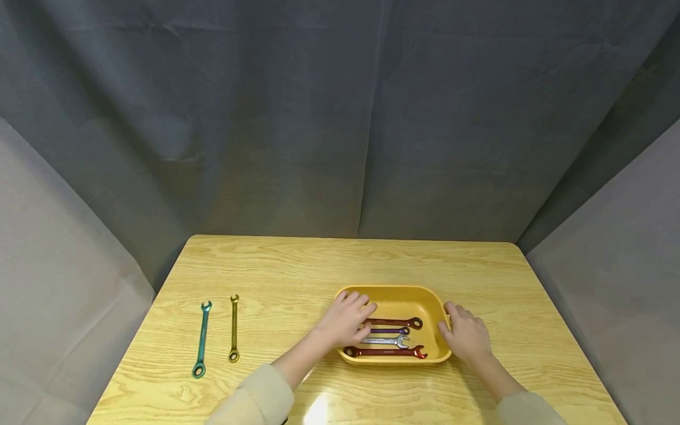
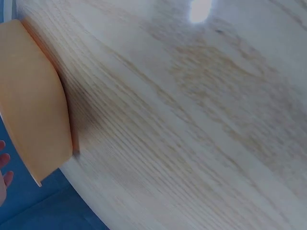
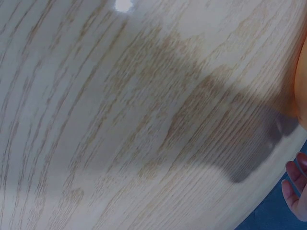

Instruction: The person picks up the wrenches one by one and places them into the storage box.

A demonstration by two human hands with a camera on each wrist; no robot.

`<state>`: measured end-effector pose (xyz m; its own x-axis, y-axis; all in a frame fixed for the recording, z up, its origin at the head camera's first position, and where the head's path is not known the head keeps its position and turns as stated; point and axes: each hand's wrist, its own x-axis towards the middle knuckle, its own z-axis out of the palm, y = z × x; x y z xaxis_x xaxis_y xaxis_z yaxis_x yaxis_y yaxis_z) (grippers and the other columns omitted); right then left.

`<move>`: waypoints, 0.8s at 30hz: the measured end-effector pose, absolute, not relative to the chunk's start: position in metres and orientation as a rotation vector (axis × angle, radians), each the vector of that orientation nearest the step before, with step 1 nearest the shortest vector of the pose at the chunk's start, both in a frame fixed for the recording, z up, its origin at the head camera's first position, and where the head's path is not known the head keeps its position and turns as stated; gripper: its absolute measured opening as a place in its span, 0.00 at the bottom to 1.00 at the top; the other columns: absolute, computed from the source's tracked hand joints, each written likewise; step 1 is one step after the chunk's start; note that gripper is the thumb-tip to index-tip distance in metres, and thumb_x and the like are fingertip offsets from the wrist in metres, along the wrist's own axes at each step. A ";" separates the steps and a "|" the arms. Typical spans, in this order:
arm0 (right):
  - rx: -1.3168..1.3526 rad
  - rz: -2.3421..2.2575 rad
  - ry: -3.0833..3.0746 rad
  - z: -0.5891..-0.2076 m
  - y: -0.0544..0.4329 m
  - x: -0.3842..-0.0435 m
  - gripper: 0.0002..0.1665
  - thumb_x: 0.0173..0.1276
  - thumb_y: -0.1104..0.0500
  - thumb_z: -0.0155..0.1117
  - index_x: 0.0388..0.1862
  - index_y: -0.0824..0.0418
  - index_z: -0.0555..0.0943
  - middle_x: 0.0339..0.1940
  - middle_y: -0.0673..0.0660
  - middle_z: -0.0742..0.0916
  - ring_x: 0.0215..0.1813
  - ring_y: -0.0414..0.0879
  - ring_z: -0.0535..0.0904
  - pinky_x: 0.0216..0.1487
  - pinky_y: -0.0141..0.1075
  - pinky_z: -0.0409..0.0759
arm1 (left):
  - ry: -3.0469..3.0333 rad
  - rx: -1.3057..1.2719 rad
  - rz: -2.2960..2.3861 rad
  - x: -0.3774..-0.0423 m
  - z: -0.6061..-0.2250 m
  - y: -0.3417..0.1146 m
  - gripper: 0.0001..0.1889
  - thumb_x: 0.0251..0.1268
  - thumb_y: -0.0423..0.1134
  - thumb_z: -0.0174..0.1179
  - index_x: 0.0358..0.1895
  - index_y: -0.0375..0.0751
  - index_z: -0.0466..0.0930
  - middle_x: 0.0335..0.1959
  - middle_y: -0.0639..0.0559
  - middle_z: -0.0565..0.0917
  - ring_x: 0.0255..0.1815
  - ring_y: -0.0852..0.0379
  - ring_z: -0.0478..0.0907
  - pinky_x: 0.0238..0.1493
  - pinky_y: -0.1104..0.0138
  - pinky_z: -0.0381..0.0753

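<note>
A yellow plastic bin (image 1: pixel 401 361) stands right of the table's middle. Inside lie several combination wrenches side by side: a dark red wrench (image 1: pixel 393 322), a purple wrench (image 1: pixel 390 331), a silver wrench (image 1: pixel 382 340) and a red wrench (image 1: pixel 388 352). My left hand (image 1: pixel 344 321) reaches across the bin's left rim, hiding some wrench ends; its fingertips (image 2: pixel 5 160) show spread in the left wrist view. At the right rim is my right hand (image 1: pixel 468 335), thumb over the edge; in the right wrist view its fingers (image 3: pixel 291 191) look loosely bent, with gaps between them.
On the table's left side lie a teal wrench (image 1: pixel 202 339) and a gold wrench (image 1: pixel 234 327), roughly parallel. The wood-grain table (image 1: pixel 297 260) ends at a dark grey curtain (image 1: pixel 287 147), with pale grey panels (image 1: pixel 58 283) at both sides.
</note>
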<state>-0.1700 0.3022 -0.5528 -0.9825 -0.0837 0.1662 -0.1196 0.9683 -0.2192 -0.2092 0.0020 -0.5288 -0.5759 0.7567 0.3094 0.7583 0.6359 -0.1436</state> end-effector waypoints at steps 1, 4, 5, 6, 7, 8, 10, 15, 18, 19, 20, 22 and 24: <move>0.154 0.344 -2.962 -0.553 0.302 -0.170 0.17 0.62 0.54 0.56 0.46 0.60 0.70 0.31 0.55 0.78 0.31 0.50 0.75 0.32 0.48 0.73 | -2.526 -1.200 -0.009 -0.209 -0.528 0.000 0.19 0.57 0.50 0.51 0.52 0.53 0.72 0.45 0.56 0.74 0.46 0.58 0.70 0.52 0.61 0.70; 0.157 0.345 -2.960 -0.553 0.302 -0.171 0.16 0.61 0.54 0.56 0.45 0.60 0.70 0.31 0.55 0.78 0.31 0.50 0.74 0.32 0.48 0.73 | -2.544 -1.169 -0.023 -0.209 -0.528 -0.007 0.19 0.58 0.49 0.51 0.53 0.52 0.73 0.46 0.55 0.74 0.47 0.57 0.71 0.53 0.60 0.70; 0.159 0.347 -2.960 -0.553 0.302 -0.171 0.16 0.62 0.54 0.56 0.45 0.60 0.70 0.30 0.55 0.78 0.31 0.49 0.74 0.32 0.48 0.73 | -2.550 -1.160 -0.031 -0.209 -0.528 -0.009 0.19 0.58 0.49 0.51 0.53 0.52 0.73 0.46 0.55 0.75 0.48 0.57 0.71 0.53 0.60 0.70; 0.159 0.346 -2.960 -0.553 0.302 -0.171 0.16 0.62 0.54 0.56 0.45 0.60 0.70 0.30 0.54 0.78 0.30 0.49 0.74 0.31 0.47 0.73 | -2.552 -1.152 -0.038 -0.209 -0.528 -0.011 0.19 0.58 0.49 0.51 0.53 0.52 0.73 0.46 0.55 0.75 0.48 0.57 0.71 0.54 0.60 0.70; 0.160 0.344 -2.961 -0.553 0.302 -0.171 0.16 0.62 0.54 0.56 0.45 0.60 0.70 0.29 0.54 0.78 0.29 0.48 0.73 0.31 0.47 0.73 | -2.557 -1.144 -0.042 -0.209 -0.528 -0.014 0.19 0.58 0.49 0.51 0.54 0.52 0.73 0.47 0.55 0.75 0.48 0.56 0.71 0.54 0.59 0.70; 0.160 0.342 -2.961 -0.553 0.302 -0.171 0.16 0.62 0.54 0.56 0.45 0.60 0.70 0.29 0.54 0.78 0.29 0.48 0.73 0.30 0.47 0.73 | -2.560 -1.135 -0.046 -0.209 -0.529 -0.016 0.19 0.58 0.49 0.50 0.54 0.51 0.73 0.47 0.55 0.75 0.49 0.56 0.71 0.55 0.59 0.70; 0.161 0.338 -2.963 -0.553 0.303 -0.172 0.16 0.62 0.54 0.56 0.45 0.60 0.70 0.28 0.53 0.77 0.28 0.47 0.72 0.30 0.46 0.72 | -2.560 -1.117 -0.052 -0.210 -0.531 -0.021 0.20 0.59 0.49 0.50 0.54 0.51 0.73 0.49 0.54 0.75 0.50 0.56 0.71 0.55 0.59 0.70; 0.165 0.335 -2.960 -0.553 0.303 -0.171 0.16 0.61 0.54 0.56 0.45 0.60 0.70 0.27 0.53 0.77 0.27 0.46 0.71 0.29 0.46 0.72 | -2.529 -1.057 -0.091 -0.210 -0.534 -0.033 0.20 0.57 0.48 0.55 0.54 0.49 0.74 0.49 0.53 0.76 0.49 0.55 0.72 0.55 0.59 0.70; 0.168 0.337 -2.960 -0.553 0.303 -0.171 0.16 0.61 0.54 0.56 0.45 0.60 0.70 0.27 0.53 0.76 0.27 0.46 0.71 0.29 0.46 0.73 | -2.513 -1.017 -0.107 -0.210 -0.535 -0.040 0.21 0.55 0.48 0.57 0.53 0.49 0.74 0.48 0.53 0.76 0.48 0.55 0.72 0.54 0.59 0.70; 0.168 0.337 -2.961 -0.553 0.303 -0.171 0.16 0.61 0.54 0.56 0.45 0.60 0.70 0.27 0.53 0.76 0.27 0.46 0.70 0.29 0.46 0.73 | -2.511 -1.006 -0.114 -0.210 -0.535 -0.043 0.21 0.54 0.48 0.58 0.53 0.48 0.74 0.47 0.53 0.77 0.48 0.55 0.72 0.53 0.59 0.70; 0.167 0.336 -2.961 -0.553 0.303 -0.171 0.16 0.61 0.54 0.56 0.45 0.60 0.70 0.27 0.53 0.76 0.27 0.46 0.70 0.29 0.46 0.73 | -2.508 -0.996 -0.121 -0.211 -0.536 -0.045 0.21 0.54 0.48 0.57 0.52 0.48 0.75 0.47 0.53 0.77 0.48 0.55 0.72 0.53 0.58 0.70; 0.166 0.335 -2.959 -0.553 0.303 -0.172 0.16 0.61 0.54 0.56 0.45 0.60 0.70 0.27 0.53 0.76 0.27 0.46 0.71 0.30 0.46 0.73 | -2.507 -0.974 -0.133 -0.211 -0.537 -0.051 0.20 0.55 0.48 0.56 0.52 0.48 0.75 0.46 0.53 0.77 0.48 0.54 0.72 0.53 0.58 0.70; 0.166 0.337 -2.958 -0.553 0.303 -0.172 0.16 0.61 0.54 0.56 0.45 0.60 0.70 0.27 0.53 0.76 0.27 0.46 0.71 0.30 0.46 0.73 | -2.514 -0.950 -0.154 -0.210 -0.538 -0.056 0.20 0.55 0.48 0.55 0.51 0.47 0.75 0.46 0.52 0.78 0.48 0.54 0.72 0.53 0.57 0.70</move>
<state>-0.1717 0.3030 -0.5529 -0.9811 -0.0918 0.1704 -0.1277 0.9685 -0.2136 -0.2104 -0.0563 -0.5383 -0.6641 0.6017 0.4439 0.6513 0.7571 -0.0518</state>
